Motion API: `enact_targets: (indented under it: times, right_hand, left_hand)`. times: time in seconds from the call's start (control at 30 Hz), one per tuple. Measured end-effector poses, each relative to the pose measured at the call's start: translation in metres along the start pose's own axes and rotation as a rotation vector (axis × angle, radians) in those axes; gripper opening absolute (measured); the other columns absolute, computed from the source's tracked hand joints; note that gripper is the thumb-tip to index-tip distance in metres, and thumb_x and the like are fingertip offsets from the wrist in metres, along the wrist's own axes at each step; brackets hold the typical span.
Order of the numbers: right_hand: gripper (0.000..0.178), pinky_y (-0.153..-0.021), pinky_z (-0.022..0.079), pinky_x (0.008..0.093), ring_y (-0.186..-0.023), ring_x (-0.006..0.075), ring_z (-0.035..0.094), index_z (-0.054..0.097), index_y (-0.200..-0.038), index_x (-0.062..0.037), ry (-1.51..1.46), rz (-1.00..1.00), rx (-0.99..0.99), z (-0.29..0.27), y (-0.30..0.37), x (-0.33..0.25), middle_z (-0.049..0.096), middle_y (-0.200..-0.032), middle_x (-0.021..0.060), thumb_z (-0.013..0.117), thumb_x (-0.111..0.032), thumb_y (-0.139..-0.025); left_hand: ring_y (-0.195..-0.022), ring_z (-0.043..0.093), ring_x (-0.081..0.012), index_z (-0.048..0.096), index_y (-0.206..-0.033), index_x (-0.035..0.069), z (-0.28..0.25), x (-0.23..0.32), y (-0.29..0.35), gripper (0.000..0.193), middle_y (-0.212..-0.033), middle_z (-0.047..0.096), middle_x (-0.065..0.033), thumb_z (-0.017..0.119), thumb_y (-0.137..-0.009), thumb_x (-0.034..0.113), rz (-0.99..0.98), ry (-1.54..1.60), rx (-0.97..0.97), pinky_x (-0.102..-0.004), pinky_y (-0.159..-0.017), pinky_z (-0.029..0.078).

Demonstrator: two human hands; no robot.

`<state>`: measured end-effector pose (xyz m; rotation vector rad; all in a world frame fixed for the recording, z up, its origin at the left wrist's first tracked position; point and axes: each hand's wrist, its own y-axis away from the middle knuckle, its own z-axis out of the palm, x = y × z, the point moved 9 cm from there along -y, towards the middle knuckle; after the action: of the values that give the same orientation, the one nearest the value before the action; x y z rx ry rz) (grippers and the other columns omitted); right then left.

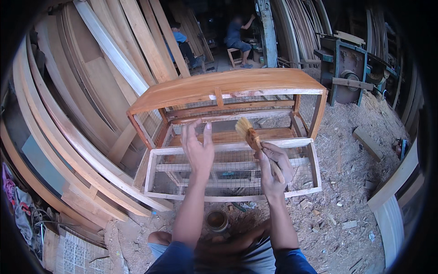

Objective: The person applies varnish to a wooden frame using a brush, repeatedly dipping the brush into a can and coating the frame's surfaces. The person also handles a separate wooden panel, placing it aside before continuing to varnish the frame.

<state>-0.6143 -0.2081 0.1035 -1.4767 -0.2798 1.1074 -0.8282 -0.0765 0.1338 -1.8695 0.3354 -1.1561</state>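
Observation:
My right hand (277,165) grips a paintbrush (250,135) by its wooden handle, with the pale bristles pointing up and to the left. Brown stain covers the part just below the bristles. Raised to the left of it, my left hand (199,148) has its fingers apart and holds nothing. Both hands are in front of a wooden cage with wire mesh. Its orange-brown top (228,82) looks coated, while the lower front frame (182,196) is paler bare wood. A round tin (217,227) with dark contents stands on the ground between my knees.
Long planks (50,123) lean along the left side. A woodworking machine (349,68) stands at the back right beside a sawdust heap. Wood blocks (367,142) and shavings litter the ground. Two people sit farther back, one on a wooden stool (235,58).

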Motion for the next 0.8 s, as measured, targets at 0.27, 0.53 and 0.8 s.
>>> enact_targets:
  times: [0.27,0.53,0.8]
  right_hand:
    - [0.012,-0.07,0.058,0.0345,-0.082,0.0273,0.071,0.064,-0.087,0.0027,0.16,-0.307,-0.035,0.078,-0.038,0.016,0.07,-0.096,0.0171,0.074,0.008,-0.082]
    - [0.013,-0.061,0.056,0.032,-0.072,0.0253,0.07,0.063,-0.084,-0.0011,0.179,-0.429,-0.038,0.087,-0.046,0.001,0.068,-0.094,0.015,0.074,0.005,-0.082]
    - [0.019,-0.051,0.051,0.0345,-0.062,0.0233,0.065,0.057,-0.076,-0.0017,0.363,-0.497,-0.142,0.105,-0.032,-0.01,0.064,-0.082,0.0128,0.073,0.007,-0.079]
  left_hand:
    - [-0.101,0.056,-0.0322,0.069,-0.101,0.004,-0.077,-0.072,0.1,0.015,-0.106,0.063,-0.0115,0.07,-0.088,0.01,0.118,-0.217,-0.171,-0.0446,-0.093,0.041]
    - [-0.109,0.05,-0.0323,0.066,-0.109,0.007,-0.07,-0.08,0.115,0.022,-0.117,0.059,-0.0098,0.07,-0.088,0.012,0.135,-0.333,-0.234,-0.0466,-0.096,0.036]
    - [-0.118,0.047,-0.0325,0.063,-0.115,0.009,-0.071,-0.082,0.117,0.028,-0.125,0.055,-0.0106,0.069,-0.088,0.015,0.093,-0.383,-0.281,-0.0485,-0.101,0.032]
